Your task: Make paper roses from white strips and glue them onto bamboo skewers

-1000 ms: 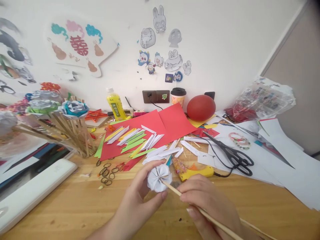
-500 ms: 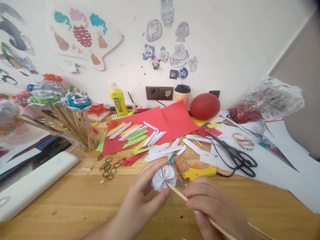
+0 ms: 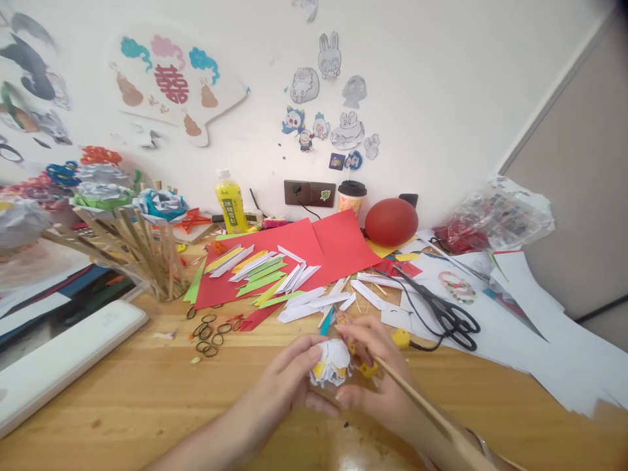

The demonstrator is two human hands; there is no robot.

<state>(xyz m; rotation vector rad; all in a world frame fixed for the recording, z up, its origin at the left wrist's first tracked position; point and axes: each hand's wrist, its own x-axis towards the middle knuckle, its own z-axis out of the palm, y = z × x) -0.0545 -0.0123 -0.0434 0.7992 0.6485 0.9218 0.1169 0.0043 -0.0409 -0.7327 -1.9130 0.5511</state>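
My left hand point(image 3: 297, 373) grips a paper flower point(image 3: 333, 360) made of white petals with yellow inside, its thumb on the petals. On the flower's right side my right hand point(image 3: 375, 373) reaches with bent fingers, close to the petals; whether they touch, I cannot tell. A long wooden stick point(image 3: 417, 396) is tucked in that hand and slants down to the lower right. Partly behind the right hand lies a yellow glue gun point(image 3: 401, 338) with a cord. Just beyond the flower is a blue pointed piece point(image 3: 327, 320).
Folded paper strips point(image 3: 265, 271) lie on red paper point(image 3: 338, 245). Black scissors point(image 3: 446, 314) rest on white sheets to the right. Rubber bands point(image 3: 209, 333), a white box-like device point(image 3: 73, 366) and a holder of sticks with paper flowers point(image 3: 161, 206) are at left. A bottle point(image 3: 230, 203) stands behind.
The flower has turned so its petals show from the side. The stick's tip has come away from its centre. My right hand has moved up and left to the flower.
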